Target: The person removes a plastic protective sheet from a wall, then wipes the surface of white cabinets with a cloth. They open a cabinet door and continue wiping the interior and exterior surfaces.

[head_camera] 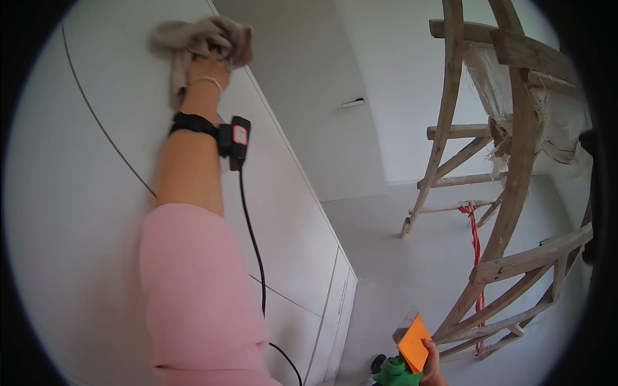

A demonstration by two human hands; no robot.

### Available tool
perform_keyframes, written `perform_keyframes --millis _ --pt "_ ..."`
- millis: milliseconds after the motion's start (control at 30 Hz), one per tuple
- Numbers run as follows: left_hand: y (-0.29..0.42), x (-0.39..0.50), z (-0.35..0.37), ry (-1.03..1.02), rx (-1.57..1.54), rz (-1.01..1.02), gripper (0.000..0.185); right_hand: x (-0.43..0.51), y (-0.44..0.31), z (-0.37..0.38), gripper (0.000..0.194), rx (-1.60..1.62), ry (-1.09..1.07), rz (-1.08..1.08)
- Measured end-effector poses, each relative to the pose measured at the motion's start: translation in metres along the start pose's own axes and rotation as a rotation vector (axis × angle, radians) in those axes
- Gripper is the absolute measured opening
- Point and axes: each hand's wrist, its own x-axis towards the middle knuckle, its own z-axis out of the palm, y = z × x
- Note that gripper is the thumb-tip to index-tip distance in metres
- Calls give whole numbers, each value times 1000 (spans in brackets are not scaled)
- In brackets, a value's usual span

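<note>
My left hand [210, 67] is raised high and presses a crumpled grey-beige cloth [193, 36] against the white cabinet panel [111, 62]. The cloth hides most of its fingers. A black strap with a small device [237, 142] and a cable sits on that forearm, below a pink sleeve. Low at the right, my right hand [431, 359] holds a flat orange pad or folded sheet [415, 343], thumb at its edge. A clear piece [404, 325] shows behind the pad, and a green cloth [393, 372] bunches beside that hand.
Right of the panels stands a wooden trestle ladder [512, 193] with ragged pale cloth [492, 91] and a red strip [475, 241] tied on. A grey door with a handle [353, 103] is behind. The black cable [251, 231] hangs along the cabinet; a dark shoe [379, 363] shows below.
</note>
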Motion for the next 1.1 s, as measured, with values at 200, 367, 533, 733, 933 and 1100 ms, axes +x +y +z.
perform_keyframes --millis 200,367,533,733,933,1100 --pt "247 -117 142 -302 -127 423 37 -6 -4 -3 44 48 61 -62" --pt "327 -348 181 -594 -305 651 36 -33 -7 -26 46 -24 -17 -59" --pt "252 -534 141 -719 -205 715 30 -81 -13 -57 45 -28 -29 37" --pt "-28 -511 -19 -373 20 235 37 -127 -7 -79 39 -23 -64 198" --pt "-217 -501 -155 108 303 -176 41 -166 -8 -89 40 -48 -104 222" --pt "-113 -595 -97 -478 62 -113 32 -195 -19 -104 40 -62 -68 167"
